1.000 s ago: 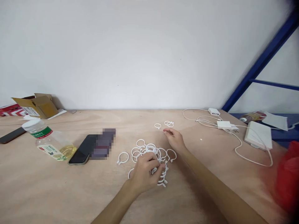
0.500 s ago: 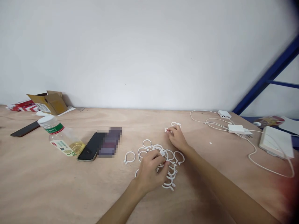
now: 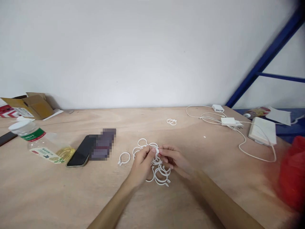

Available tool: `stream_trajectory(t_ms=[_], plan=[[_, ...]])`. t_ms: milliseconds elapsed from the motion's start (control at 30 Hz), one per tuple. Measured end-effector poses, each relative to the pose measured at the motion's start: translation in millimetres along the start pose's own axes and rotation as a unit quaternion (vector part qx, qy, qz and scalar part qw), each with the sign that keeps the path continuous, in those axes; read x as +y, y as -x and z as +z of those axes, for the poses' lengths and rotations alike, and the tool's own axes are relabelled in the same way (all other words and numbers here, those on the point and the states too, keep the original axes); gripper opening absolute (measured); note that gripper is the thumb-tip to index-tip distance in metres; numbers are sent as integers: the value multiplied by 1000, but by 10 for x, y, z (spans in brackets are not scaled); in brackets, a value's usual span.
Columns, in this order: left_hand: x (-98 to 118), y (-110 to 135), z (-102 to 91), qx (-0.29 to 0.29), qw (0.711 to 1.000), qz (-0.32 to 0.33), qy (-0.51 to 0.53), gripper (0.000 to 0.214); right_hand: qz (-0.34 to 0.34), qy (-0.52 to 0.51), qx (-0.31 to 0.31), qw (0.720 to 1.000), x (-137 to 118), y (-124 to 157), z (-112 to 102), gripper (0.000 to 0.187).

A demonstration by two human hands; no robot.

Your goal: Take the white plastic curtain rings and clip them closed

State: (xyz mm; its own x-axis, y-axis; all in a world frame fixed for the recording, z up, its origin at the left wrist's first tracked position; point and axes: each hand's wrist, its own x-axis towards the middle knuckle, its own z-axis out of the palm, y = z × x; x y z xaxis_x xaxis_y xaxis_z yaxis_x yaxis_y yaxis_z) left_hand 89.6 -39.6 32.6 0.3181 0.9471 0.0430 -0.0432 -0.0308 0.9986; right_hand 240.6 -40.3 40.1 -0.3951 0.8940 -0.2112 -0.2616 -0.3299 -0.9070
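Observation:
A pile of white plastic rings (image 3: 160,171) lies on the wooden table (image 3: 59,194) in front of me. My left hand (image 3: 141,165) and my right hand (image 3: 175,159) meet above the pile, both pinching a white ring (image 3: 156,152) between their fingertips. One single ring (image 3: 124,158) lies left of the pile. A pair of joined rings (image 3: 171,121) lies farther back.
A plastic bottle (image 3: 39,144) with yellowish liquid lies at the left beside a dark phone (image 3: 79,155). A cardboard box (image 3: 28,106) stands at the far left. White chargers and cables (image 3: 228,122), a white box (image 3: 262,131) and something red (image 3: 293,171) are on the right.
My right hand has come back from the far rings with a ring and met my left hand over the pile. One of the far loose rings is gone from the table.

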Motion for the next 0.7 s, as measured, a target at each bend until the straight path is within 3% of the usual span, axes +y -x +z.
stream_trajectory(t_ms=[100, 367, 533, 700], plan=[[-5, -27, -24, -42, 995, -53, 69, 42, -3, -80, -16, 997, 9, -5, -56, 25], [126, 34, 30, -38, 974, -117, 190, 36, -12, -124, -40, 991, 40, 4, -32, 20], [169, 74, 51, -65, 950, -111, 286, 32, -39, -178, -47, 982, 82, 24, 50, 24], [173, 75, 40, -38, 967, -53, 245, 46, -48, -257, -53, 964, 83, 59, 136, 28]])
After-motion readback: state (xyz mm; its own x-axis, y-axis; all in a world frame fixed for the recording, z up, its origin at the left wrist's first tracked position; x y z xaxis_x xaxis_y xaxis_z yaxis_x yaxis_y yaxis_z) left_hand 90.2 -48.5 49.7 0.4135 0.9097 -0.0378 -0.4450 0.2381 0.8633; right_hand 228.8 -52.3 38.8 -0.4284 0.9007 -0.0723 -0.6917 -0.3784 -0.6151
